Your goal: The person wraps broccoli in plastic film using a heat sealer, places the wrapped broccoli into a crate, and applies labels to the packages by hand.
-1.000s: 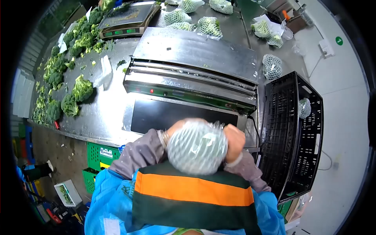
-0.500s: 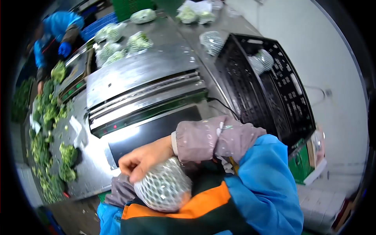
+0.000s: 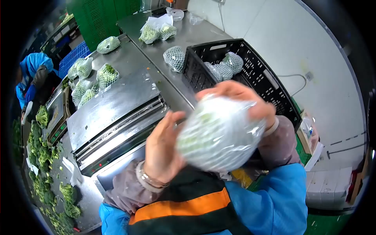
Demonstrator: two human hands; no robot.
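A broccoli head (image 3: pixel 221 135) in white foam netting and shiny clear film is held up in front of my chest, blurred by motion. From above and the right, the fingers of my right hand (image 3: pixel 244 100) grip it. My left hand (image 3: pixel 162 147) is at its left side with fingers extended, close to or touching the film. Just beyond my right hand stands a black plastic crate (image 3: pixel 270 84) with several netted heads (image 3: pixel 233 62) inside. The sealing machine (image 3: pixel 117 111), a metal box with a long bar, lies to the left of my hands.
Loose broccoli (image 3: pixel 37 156) is piled along the table's left side, beside a scale (image 3: pixel 58 117). Several netted heads (image 3: pixel 107 76) sit behind the machine. Another netted head (image 3: pixel 174 58) stands left of the crate. A co-worker in blue (image 3: pixel 35 74) is at the far left.
The wrapped broccoli has risen from my lap toward the crate, now in my right hand's grip. My left hand has come into sight, and the view has turned rightward.
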